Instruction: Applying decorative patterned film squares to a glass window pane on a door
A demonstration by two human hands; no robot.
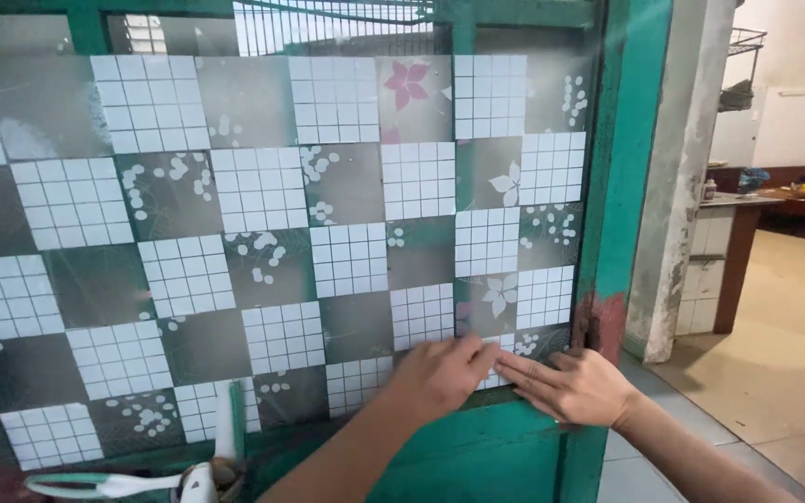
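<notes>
Green door (514,456), big glass pane nearly fully covered by checkered film (263,242). Film looks stuck across top and middle; bottom right corner is the bit in hand. Left hand (440,373) flat on film there, right hand (570,384) flat beside it, fingers spread, gripping nothing. White handle (104,484) below film's left end.

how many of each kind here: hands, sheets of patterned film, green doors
hands: 2 (left hand, right hand, both flat on the film's lower right corner)
patterned film: 1
green door: 1
total: 4
</notes>
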